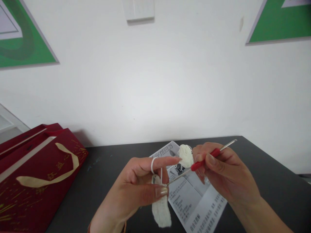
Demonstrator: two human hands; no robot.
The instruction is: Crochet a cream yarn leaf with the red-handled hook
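Note:
My left hand (pixel 138 186) pinches the top of a cream crocheted strip (pixel 160 210) that hangs below my thumb. Cream yarn (pixel 153 165) loops around the outstretched index finger. My right hand (pixel 223 171) grips a crochet hook (pixel 205 160) by its red handle, metal end pointing up to the right. The hook's thin metal tip reaches left into the strip at my left thumb. A small ball of cream yarn (pixel 186 154) lies on the table behind the hands.
A printed instruction sheet (pixel 191 200) lies on the black table (pixel 267 174) under my hands. A dark red gift bag (pixel 36 174) with a gold ribbon handle lies at the left. A white wall rises just behind the table.

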